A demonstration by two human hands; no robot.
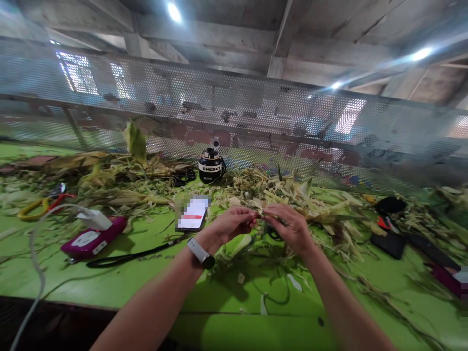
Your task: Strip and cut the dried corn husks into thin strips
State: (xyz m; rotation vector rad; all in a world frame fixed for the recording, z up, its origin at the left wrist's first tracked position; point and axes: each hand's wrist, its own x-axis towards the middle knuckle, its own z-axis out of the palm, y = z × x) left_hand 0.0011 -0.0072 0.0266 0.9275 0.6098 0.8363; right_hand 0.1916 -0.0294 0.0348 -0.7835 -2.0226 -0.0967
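My left hand (234,225), with a grey-strapped watch (199,251) on its wrist, has its fingers pinched together. Facing it, my right hand (288,225) also pinches, and the fingertips of both nearly meet. Whatever lies between them is too small to make out. Below and around the hands are shredded corn husks (239,246) on the green table (223,297). A phone (193,214) with a lit screen lies just left of my left hand. Beneath my right hand a dark coiled object is partly hidden.
A magenta power strip (86,246) with a white plug (95,219) sits at left, near yellow-handled scissors (33,209). A black jar-like container (211,168) stands behind. Husk heaps (321,207) line the perforated metal screen (241,107). Dark flat devices (389,244) lie right.
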